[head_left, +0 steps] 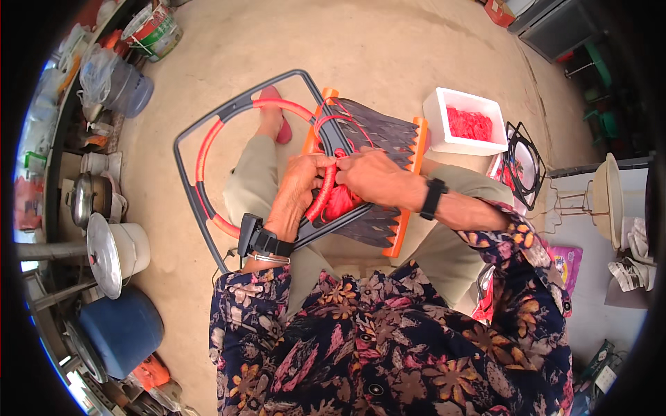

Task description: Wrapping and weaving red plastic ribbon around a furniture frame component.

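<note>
A grey square frame point(186, 132) with a round ring inside rests across my lap. Much of the ring point(202, 154) is wrapped in red cord. My left hand point(297, 195) grips the wrapped ring at its near right side, fingers curled around it. My right hand point(371, 177) pinches the red cord point(340, 201) beside the left hand, with a bunch of cord hanging below. Under the frame lies a dark pleated piece with orange side bars point(408, 182). Both wrists wear black bands.
A white box point(444, 118) holding red cord sits on the floor at the right. Another black frame point(522, 163) leans beside it. Pots, a lid point(104, 255), a blue tub point(119, 331) and jars crowd the left edge. A white counter stands at the right.
</note>
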The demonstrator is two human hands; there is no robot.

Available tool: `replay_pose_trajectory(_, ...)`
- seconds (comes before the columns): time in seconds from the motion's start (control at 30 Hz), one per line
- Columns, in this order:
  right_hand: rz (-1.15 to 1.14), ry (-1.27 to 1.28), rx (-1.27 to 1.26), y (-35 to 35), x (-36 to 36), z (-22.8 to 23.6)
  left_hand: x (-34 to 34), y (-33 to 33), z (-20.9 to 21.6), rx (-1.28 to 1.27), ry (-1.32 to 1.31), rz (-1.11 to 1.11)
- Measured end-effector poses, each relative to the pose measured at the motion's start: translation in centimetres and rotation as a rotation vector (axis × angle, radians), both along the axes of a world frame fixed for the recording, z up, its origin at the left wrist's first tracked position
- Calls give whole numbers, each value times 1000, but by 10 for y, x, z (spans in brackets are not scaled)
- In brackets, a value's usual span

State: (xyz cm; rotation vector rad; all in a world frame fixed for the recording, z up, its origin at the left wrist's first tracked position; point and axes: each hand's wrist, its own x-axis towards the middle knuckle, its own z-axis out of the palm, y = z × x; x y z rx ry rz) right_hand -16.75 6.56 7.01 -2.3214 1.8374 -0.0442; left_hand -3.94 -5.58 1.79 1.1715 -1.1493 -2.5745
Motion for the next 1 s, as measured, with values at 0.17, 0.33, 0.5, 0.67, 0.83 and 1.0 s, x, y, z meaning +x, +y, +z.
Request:
replay_pose_trajectory(0.17, -387, -1172, 24, 31, -22, 73, 6, 19, -4, 315, 207, 157)
replay_pose_trajectory(0.33, -797, -2106, -338, 101, -52, 110, 18, 29, 5, 224, 134, -107)
replay_pose_trajectory(0.5, -898, -2079, -479, 243, -133, 115, 28, 29, -1, 231, 213, -86)
replay_pose_trajectory(0.67, -1434, -1586, -517, 273, -104, 108, 27, 35, 21, 327, 241, 14)
replay_pose_trajectory(0.83, -1507, -1601, -505, 220, -78, 110, 23, 45, 25, 205, 281, 12)
replay_pose_trajectory(1.0, -1233, -1839, -258, 134, -37, 64, 19, 84, 61, 175, 376, 117)
